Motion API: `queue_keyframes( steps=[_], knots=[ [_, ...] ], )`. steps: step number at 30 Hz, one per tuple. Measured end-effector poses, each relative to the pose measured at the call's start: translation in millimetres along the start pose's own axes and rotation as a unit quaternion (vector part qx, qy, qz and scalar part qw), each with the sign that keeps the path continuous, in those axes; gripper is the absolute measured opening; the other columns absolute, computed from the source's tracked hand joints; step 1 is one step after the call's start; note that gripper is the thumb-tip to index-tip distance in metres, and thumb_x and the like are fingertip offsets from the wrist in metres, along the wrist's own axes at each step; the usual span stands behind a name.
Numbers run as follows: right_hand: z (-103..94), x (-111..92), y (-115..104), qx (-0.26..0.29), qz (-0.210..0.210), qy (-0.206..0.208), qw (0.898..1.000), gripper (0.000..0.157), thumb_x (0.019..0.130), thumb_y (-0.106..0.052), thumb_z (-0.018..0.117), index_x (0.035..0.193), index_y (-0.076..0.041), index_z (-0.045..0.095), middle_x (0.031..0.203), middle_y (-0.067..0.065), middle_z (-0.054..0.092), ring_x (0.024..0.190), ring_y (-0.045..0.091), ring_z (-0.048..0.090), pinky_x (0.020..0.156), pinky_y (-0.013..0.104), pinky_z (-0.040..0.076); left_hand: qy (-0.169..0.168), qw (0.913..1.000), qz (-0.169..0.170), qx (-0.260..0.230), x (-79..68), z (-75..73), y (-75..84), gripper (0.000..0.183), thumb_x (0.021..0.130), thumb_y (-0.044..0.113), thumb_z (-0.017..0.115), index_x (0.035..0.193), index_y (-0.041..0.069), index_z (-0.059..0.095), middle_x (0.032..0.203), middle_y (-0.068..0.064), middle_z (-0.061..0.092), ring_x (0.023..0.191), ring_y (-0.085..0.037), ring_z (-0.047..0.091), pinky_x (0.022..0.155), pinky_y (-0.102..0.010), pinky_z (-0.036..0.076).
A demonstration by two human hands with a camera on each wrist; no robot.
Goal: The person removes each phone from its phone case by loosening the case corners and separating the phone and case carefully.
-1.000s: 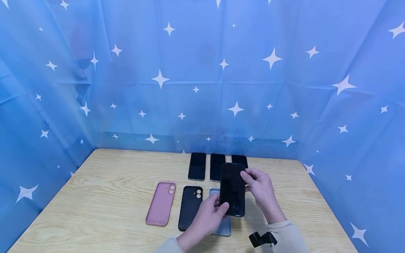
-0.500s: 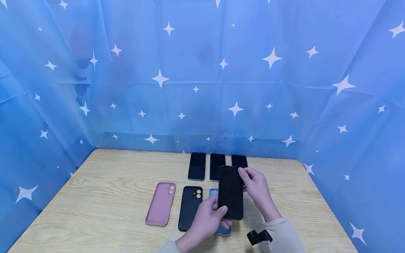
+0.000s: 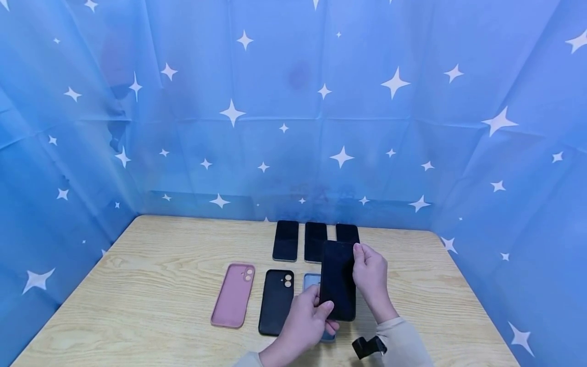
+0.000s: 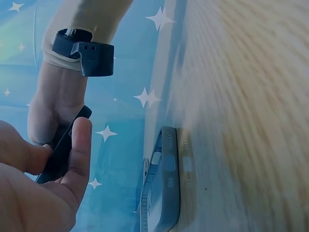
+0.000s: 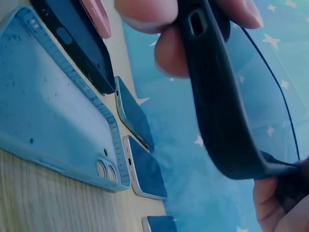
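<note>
Both hands hold a phone in a black case [image 3: 338,280], screen facing up and tilted, above the right part of the table. My left hand [image 3: 302,318] grips its lower left edge, thumb on the front and fingers beneath. At the upper right edge my right hand [image 3: 370,272] pinches it, thumb along the side. The right wrist view shows the case's thick side wall [image 5: 217,106] with an oval cutout, and the glossy screen beside it. Below lies a light blue phone case [image 5: 58,96], mostly covered by the left hand and held phone in the head view.
A pink phone case [image 3: 232,295] and a black phone case [image 3: 276,302] lie left of the hands. Behind stand in a row three phones lying flat: a left phone [image 3: 286,241], a middle phone [image 3: 315,242] and a partly covered right phone [image 3: 347,233]. A starry blue curtain [image 3: 284,102] surrounds the wooden table [image 3: 151,285].
The held phone has dipped slightly, swung a little left and come back right. My right wrist has shifted left, its fingers now tighter at the corner. The other phones and cases stay put.
</note>
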State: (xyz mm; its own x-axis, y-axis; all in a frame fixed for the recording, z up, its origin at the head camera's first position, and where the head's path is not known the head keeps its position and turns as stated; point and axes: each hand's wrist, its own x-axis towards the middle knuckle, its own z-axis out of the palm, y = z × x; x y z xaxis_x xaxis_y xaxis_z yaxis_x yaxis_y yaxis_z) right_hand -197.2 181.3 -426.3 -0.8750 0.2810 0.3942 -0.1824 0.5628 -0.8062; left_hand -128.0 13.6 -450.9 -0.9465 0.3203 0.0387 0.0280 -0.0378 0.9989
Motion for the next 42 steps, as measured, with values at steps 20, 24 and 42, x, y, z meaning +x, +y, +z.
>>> queue_keyframes(
  steps=[20,24,42],
  knots=[
    [-6.4,3,3,0.340,0.212,-0.097,0.911,0.036,0.113,-0.015,0.040,0.094,-0.006,0.070,0.073,-0.005,0.068,0.064,0.006,0.064,0.057,0.020,0.058,-0.034,0.9976,0.030,-0.052,3.5,-6.4,-1.1,0.009,0.105,-0.006,0.049,0.108,-0.009,0.057,0.087,-0.024,0.074,0.061,-0.028,0.074,0.059,-0.028,0.065],
    [-6.8,4,4,0.366,0.242,-0.119,0.891,0.039,0.113,-0.016,0.037,0.133,0.011,0.057,0.074,-0.009,0.070,0.060,0.002,0.063,0.054,0.015,0.055,-0.041,0.9969,0.032,-0.059,4.0,-6.7,1.5,0.011,0.105,-0.005,0.049,0.111,-0.010,0.057,0.086,-0.025,0.073,0.061,-0.030,0.073,0.059,-0.029,0.065],
    [-10.1,12,1,0.292,0.210,-0.165,0.918,0.037,0.114,-0.018,0.037,0.116,0.008,0.063,0.077,-0.001,0.064,0.066,0.009,0.059,0.059,0.019,0.053,0.018,0.9993,0.027,-0.020,12.1,-11.3,-1.5,0.007,0.104,-0.005,0.053,0.104,-0.008,0.058,0.081,-0.022,0.074,0.059,-0.038,0.072,0.057,-0.030,0.065]
  ],
)
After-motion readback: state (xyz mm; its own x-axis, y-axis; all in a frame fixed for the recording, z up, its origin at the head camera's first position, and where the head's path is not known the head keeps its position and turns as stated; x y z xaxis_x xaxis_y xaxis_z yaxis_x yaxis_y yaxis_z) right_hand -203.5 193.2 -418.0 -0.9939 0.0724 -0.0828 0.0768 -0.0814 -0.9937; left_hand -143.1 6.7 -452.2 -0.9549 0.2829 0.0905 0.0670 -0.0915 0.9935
